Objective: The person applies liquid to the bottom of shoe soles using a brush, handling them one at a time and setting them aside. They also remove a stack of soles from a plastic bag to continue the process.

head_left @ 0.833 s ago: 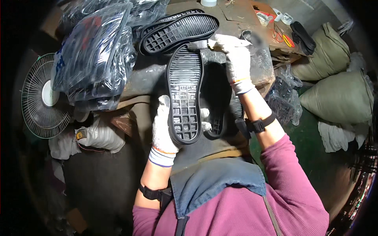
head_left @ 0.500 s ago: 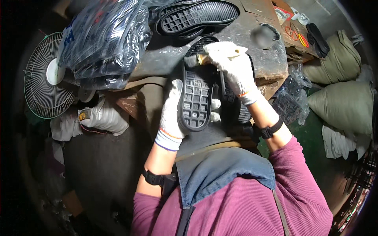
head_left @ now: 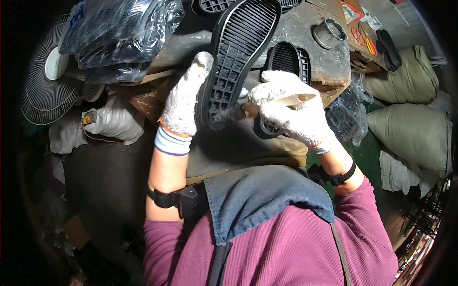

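Observation:
My left hand [head_left: 183,102], in a white knitted glove, grips a black shoe sole [head_left: 234,59] along its left edge. The sole is held tilted above the bench edge, its ribbed and grid-patterned face toward me. My right hand [head_left: 296,112], gloved too, is closed round a brush with a pale flat handle [head_left: 293,100] that has a hole in it. The blurred brush head is at the lower end of the sole; whether it touches cannot be told. Behind my right hand lie more black soles [head_left: 286,57], partly hidden by it.
A round can [head_left: 329,33] stands on the worn bench [head_left: 298,31]. Further soles [head_left: 214,5] lie at the back. Plastic-wrapped bundles [head_left: 124,43] and a fan [head_left: 52,66] are left. Orange-handled scissors [head_left: 369,46] and full green sacks [head_left: 410,128] are right.
The left hand has moved left, and the sole is now raised and tilted up to the right. My right hand with the brush has come down from the sole's upper part to its lower end.

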A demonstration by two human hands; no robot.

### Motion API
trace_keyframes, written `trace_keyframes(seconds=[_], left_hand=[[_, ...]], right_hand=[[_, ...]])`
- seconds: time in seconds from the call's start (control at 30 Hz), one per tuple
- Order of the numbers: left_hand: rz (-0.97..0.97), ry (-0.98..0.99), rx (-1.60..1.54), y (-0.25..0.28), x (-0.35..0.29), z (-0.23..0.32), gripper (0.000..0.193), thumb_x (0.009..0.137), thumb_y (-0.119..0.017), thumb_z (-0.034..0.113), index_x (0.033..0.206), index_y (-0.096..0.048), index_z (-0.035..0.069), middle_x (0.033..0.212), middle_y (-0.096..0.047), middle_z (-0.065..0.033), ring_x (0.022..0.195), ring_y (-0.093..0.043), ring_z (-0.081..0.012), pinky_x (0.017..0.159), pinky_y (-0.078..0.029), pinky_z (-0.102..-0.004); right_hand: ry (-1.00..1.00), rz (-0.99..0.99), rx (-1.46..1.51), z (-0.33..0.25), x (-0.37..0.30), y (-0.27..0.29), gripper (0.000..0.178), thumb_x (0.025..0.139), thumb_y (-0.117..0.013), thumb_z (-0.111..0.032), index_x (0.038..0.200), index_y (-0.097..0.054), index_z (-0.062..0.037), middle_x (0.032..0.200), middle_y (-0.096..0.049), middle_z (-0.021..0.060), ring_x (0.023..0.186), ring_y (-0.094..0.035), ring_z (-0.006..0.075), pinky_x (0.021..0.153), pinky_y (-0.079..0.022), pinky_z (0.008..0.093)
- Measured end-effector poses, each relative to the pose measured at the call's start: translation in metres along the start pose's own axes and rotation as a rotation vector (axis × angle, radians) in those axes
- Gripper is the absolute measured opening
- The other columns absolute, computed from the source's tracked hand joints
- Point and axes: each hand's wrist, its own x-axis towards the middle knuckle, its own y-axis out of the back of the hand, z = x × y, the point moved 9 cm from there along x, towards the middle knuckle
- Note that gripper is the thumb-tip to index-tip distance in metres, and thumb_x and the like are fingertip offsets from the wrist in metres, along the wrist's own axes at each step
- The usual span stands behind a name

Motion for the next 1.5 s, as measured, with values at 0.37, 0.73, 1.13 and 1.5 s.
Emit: trace_keyframes(seconds=[0.37,0.73,1.13,1.5], left_hand=[[-0.252,0.511,-1.016,-0.038,-0.022,0.004,0.057,0.110,-0.047,0.042,0.150,-0.040,0.003,0.139,-0.059,-0.0286,0.117,-0.068,-0.0434,0.089,-0.063,-0.0577],[-0.271,0.601,-1.091,-0.054,-0.052,-0.010,0.083,0.106,-0.037,0.064,0.157,-0.036,-0.001,0.146,-0.050,-0.0363,0.120,-0.057,-0.0631,0.094,-0.048,-0.0806],[-0.183,0.570,-1.819,-0.056,-0.048,0.000,0.082,0.106,-0.036,0.062,0.160,-0.030,0.001,0.161,-0.038,-0.0272,0.117,-0.061,-0.0583,0.088,-0.053,-0.0782],[-0.154,0.499,-1.852,-0.061,-0.045,-0.012,0.077,0.107,-0.039,0.060,0.155,-0.040,0.000,0.153,-0.049,-0.0265,0.119,-0.062,-0.0548,0.091,-0.055,-0.0725]], right_hand=[[0.154,0.472,-0.405,-0.035,0.035,0.091,0.019,0.092,-0.077,-0.017,0.107,-0.079,-0.0053,0.099,-0.080,0.0059,0.090,-0.074,0.0122,0.085,-0.057,0.0288],[0.749,0.302,-1.122,-0.085,0.064,0.061,0.014,0.081,-0.082,-0.020,0.094,-0.080,-0.0178,0.081,-0.072,0.0042,0.078,-0.068,0.0283,0.075,-0.054,0.0390],[0.577,0.359,-0.599,-0.076,0.092,0.049,0.017,0.088,-0.080,-0.022,0.101,-0.081,-0.0113,0.095,-0.079,0.0075,0.085,-0.076,0.0217,0.079,-0.059,0.0305],[0.828,0.305,-0.744,-0.047,0.050,-0.023,0.017,0.087,-0.077,-0.018,0.104,-0.080,-0.0135,0.095,-0.074,0.0041,0.082,-0.062,0.0263,0.080,-0.052,0.0386]])
